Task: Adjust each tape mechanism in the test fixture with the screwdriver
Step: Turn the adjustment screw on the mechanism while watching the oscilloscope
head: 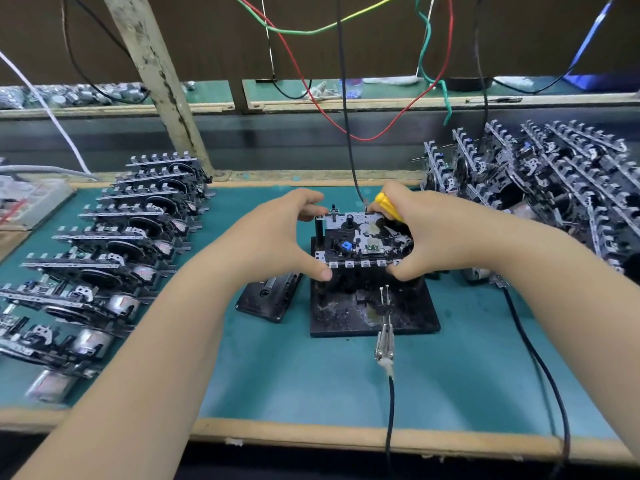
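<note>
Tape mechanism (363,239) sits on the black test fixture (374,306), mid-desk, toward the far edge of the green desk (294,375). Left hand (277,237) grips the mechanism's left end: thumb curled under the near edge, fingers hooked over the far edge. Right hand (440,233) grips the right end likewise, thumb at the near edge, and also holds the yellow-handled screwdriver (388,206) among its curled fingers; the tip is hidden at the mechanism's far edge. Black cassette (270,296) lies flat just left of the fixture base. Metal clip on a black cable (385,344) rests at the fixture's near edge. Rows of mechanisms (114,244) line the desk's left side; a loose heap of mechanisms (540,181) fills the far right corner.
</note>
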Available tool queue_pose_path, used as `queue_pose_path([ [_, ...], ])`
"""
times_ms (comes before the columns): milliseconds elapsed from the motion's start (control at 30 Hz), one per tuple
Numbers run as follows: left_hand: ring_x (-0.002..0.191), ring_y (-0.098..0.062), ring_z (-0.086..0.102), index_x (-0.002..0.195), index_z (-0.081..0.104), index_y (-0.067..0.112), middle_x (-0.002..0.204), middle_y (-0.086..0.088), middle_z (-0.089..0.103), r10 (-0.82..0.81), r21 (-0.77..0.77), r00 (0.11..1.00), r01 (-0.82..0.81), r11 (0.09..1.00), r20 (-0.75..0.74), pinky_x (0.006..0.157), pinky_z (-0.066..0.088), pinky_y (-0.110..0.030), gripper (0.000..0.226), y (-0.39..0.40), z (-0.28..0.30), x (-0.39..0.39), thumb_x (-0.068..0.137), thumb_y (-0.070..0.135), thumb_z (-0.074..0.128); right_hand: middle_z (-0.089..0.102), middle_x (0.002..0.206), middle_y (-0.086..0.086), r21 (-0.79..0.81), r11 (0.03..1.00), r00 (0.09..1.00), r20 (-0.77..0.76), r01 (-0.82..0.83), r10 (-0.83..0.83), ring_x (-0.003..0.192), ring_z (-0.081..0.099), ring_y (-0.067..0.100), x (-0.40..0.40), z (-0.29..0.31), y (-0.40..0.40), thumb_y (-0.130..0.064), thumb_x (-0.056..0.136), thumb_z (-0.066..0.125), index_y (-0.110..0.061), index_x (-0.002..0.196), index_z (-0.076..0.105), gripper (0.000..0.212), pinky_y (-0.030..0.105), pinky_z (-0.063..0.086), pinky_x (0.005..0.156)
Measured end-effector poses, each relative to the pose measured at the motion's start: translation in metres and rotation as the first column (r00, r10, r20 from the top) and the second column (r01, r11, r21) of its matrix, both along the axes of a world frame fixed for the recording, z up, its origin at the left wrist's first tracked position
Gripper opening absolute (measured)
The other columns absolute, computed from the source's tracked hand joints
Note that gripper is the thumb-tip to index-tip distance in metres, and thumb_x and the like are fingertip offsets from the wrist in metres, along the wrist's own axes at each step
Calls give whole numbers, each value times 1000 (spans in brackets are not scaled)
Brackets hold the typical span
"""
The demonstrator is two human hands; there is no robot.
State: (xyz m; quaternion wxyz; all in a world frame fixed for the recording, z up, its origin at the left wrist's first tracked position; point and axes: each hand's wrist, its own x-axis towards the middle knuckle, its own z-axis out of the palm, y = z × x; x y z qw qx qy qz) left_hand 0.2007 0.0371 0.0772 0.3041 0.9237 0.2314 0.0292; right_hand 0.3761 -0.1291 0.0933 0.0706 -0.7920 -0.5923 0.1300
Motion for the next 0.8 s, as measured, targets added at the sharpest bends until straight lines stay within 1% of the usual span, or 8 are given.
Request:
queue_pose_path([
  [133, 131, 6, 45, 149, 36, 32, 141, 27, 52, 12, -26, 1000, -12, 1000, 2, 102, 36, -24, 105, 0, 0, 1, 62, 31, 96, 56, 137, 10, -26, 1000, 1000, -10, -3, 3, 111, 59, 34, 1, 3, -3, -39, 68, 87, -28, 98, 30, 65, 50, 53, 87],
  [233, 131, 6, 46, 144, 40, 34, 139, 25, 53, 24, -68, 999, -22, 997, 28, 108, 38, -28, 101, 0, -4, 2, 61, 30, 96, 47, 148, -6, -86, 995, 997, -48, 50, -54, 120, 56, 24, 12, 15, -13, -43, 65, 90, -21, 123, 33, 84, 44, 51, 95],
  [400, 137, 7, 40, 148, 36, 36, 145, 27, 48, 45, -84, 998, -42, 996, 43, 112, 35, -30, 102, -3, -7, -2, 64, 32, 95, 48, 150, -18, -85, 995, 998, -28, 59, -62, 125, 51, 9, 24, 24, -21, -36, 70, 91, -22, 107, 39, 66, 31, 43, 89],
  [500, 147, -9, 30, 157, 23, 35, 160, 18, 32, 126, 74, 992, -124, 990, -22, 115, 31, -34, 110, -6, -18, -13, 69, 46, 89, 48, 151, -16, -77, 991, 994, -20, 105, -107, 129, 51, 14, 22, 17, -20, -36, 67, 93, -19, 111, 42, 70, 34, 42, 94],
  [567, 147, -27, 28, 158, 19, 30, 161, 1, 29, 273, 242, 943, -225, 944, -190, 114, 35, -46, 109, -8, -31, -23, 73, 62, 79, 49, 150, -15, -54, 992, 992, -26, 118, -120, 130, 51, 15, 23, 12, -20, -36, 66, 94, -21, 109, 41, 69, 33, 39, 90],
  [633, 138, -33, 35, 155, 26, 30, 149, -8, 40, 368, 313, 878, -273, 910, -306, 106, 40, -46, 98, -8, -42, -36, 78, 68, 71, 48, 150, -16, -46, 992, 992, -39, 122, -124, 131, 49, 14, 24, 10, -20, -36, 66, 94, -25, 108, 38, 70, 28, 34, 88],
  [667, 133, -31, 41, 151, 34, 32, 144, -7, 46, 379, 297, 879, -294, 909, -290, 103, 43, -44, 87, -5, -46, -42, 80, 63, 72, 48, 150, -17, -45, 991, 991, -48, 123, -125, 130, 48, 12, 25, 10, -20, -36, 66, 94, -26, 110, 38, 72, 27, 33, 88],
  [800, 109, -16, 61, 118, 62, 39, 118, 8, 67, 419, 156, 907, -408, 900, -47, 88, 48, -33, 48, 7, -38, -61, 74, 40, 82, 50, 149, -16, -40, 990, 985, -102, 139, -142, 119, 46, 5, 28, 8, -21, -37, 64, 94, -23, 119, 42, 78, 29, 35, 90],
])
